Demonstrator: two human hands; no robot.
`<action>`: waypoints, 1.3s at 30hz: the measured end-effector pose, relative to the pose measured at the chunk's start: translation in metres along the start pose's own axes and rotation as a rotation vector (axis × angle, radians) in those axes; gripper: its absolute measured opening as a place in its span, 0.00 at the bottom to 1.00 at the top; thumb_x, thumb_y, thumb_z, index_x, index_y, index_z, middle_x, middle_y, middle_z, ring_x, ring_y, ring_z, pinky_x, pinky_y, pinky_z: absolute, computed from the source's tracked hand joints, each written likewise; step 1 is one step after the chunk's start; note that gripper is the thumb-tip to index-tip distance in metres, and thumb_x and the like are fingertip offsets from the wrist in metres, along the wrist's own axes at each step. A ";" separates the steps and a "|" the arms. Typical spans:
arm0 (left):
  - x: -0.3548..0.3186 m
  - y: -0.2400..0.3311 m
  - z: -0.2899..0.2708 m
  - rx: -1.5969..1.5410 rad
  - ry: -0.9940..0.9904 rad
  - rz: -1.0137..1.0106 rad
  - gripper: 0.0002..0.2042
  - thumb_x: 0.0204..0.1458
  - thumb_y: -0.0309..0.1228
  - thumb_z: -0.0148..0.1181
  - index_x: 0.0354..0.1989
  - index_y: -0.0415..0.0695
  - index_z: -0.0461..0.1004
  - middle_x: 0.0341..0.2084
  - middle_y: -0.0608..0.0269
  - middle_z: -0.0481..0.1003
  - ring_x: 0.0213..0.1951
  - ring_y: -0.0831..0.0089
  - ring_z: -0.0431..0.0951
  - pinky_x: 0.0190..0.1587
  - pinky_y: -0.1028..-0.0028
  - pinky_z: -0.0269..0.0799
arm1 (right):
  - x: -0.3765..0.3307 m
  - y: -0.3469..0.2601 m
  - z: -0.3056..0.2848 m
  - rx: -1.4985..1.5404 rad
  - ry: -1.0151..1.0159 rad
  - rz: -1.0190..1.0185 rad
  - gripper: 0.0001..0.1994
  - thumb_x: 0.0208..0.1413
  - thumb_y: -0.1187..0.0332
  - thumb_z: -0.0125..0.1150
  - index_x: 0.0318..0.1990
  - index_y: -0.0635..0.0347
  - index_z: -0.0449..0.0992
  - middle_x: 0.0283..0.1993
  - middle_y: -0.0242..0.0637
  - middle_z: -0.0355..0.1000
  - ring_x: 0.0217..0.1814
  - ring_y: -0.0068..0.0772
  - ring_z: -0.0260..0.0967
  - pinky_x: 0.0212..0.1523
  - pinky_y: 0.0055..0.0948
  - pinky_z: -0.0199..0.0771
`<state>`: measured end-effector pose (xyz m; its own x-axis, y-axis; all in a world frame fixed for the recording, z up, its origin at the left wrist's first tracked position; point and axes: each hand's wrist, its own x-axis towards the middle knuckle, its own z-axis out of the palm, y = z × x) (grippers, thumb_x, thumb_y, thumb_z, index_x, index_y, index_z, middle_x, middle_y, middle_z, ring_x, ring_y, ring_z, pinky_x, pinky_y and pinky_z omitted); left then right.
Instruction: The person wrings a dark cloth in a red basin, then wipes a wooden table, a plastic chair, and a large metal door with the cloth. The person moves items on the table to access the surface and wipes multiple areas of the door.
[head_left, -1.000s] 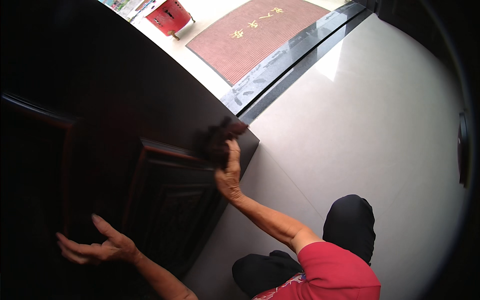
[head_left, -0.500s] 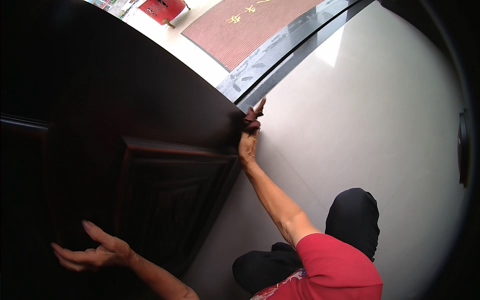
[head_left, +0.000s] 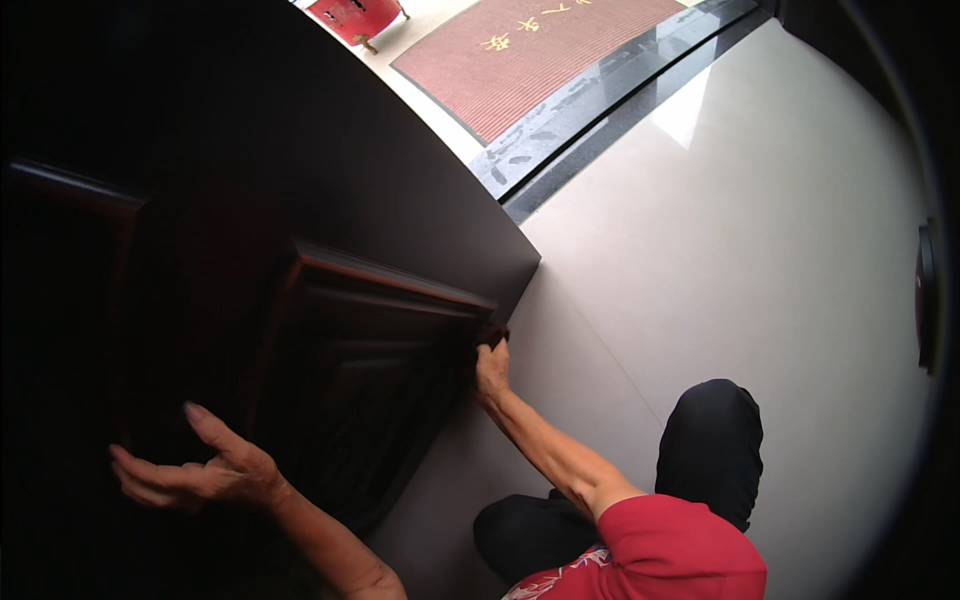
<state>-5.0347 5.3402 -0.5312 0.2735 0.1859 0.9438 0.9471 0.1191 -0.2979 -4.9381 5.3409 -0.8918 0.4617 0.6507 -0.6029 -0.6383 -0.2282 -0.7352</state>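
Note:
A dark wooden door (head_left: 400, 190) with raised panels takes up the left half of the view. Low on it, near the bottom edge, my right hand (head_left: 492, 368) is closed on a dark brown cloth (head_left: 492, 334), which lies against the corner of a panel frame (head_left: 390, 283). The cloth is partly hidden in the door's shadow. At the lower left my left hand (head_left: 205, 465) is held in front of the door with thumb and fingers apart and nothing in it. Whether its fingertips touch the wood I cannot tell.
Pale floor tiles (head_left: 720, 250) lie to the right of the door. Beyond a dark stone threshold (head_left: 620, 125) are a red-brown mat (head_left: 540, 60) and a red footed container (head_left: 355, 18). My bent knee (head_left: 710, 450) in black trousers is at the lower right.
My right hand has drawn the cloth back from the door's outer edge to the panel corner, nearer to me. My left hand has risen slightly and shifted right; the view has shifted a little.

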 end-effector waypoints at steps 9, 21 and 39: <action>0.002 0.004 -0.001 -0.066 0.008 0.003 0.35 0.48 0.43 0.56 0.64 0.44 0.52 0.61 0.47 0.52 0.64 0.51 0.45 0.64 0.49 0.41 | -0.010 -0.170 0.039 0.121 0.023 -0.666 0.24 0.54 0.75 0.50 0.60 0.61 0.57 0.63 0.49 0.50 0.66 0.45 0.49 0.65 0.34 0.47; 0.005 0.008 -0.010 -0.021 -0.127 -0.085 0.36 0.49 0.43 0.53 0.64 0.39 0.49 0.64 0.45 0.44 0.66 0.49 0.39 0.64 0.48 0.35 | -0.061 -0.342 0.087 -0.203 -0.148 -1.601 0.28 0.51 0.70 0.56 0.60 0.62 0.56 0.63 0.49 0.53 0.65 0.52 0.51 0.63 0.46 0.45; 0.051 0.016 -0.094 -0.161 -0.853 -0.320 0.46 0.35 0.42 0.63 0.62 0.36 0.47 0.59 0.37 0.47 0.62 0.37 0.43 0.59 0.43 0.45 | -0.217 -0.545 0.158 -0.524 -0.419 -2.072 0.13 0.47 0.61 0.60 0.42 0.40 0.76 0.68 0.27 0.51 0.72 0.35 0.39 0.66 0.44 0.37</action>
<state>-4.9901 5.2603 -0.4739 -0.1614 0.8304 0.5332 0.9855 0.1641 0.0427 -4.7874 5.4384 -0.3111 -0.0880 0.2246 0.9705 0.6661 0.7377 -0.1103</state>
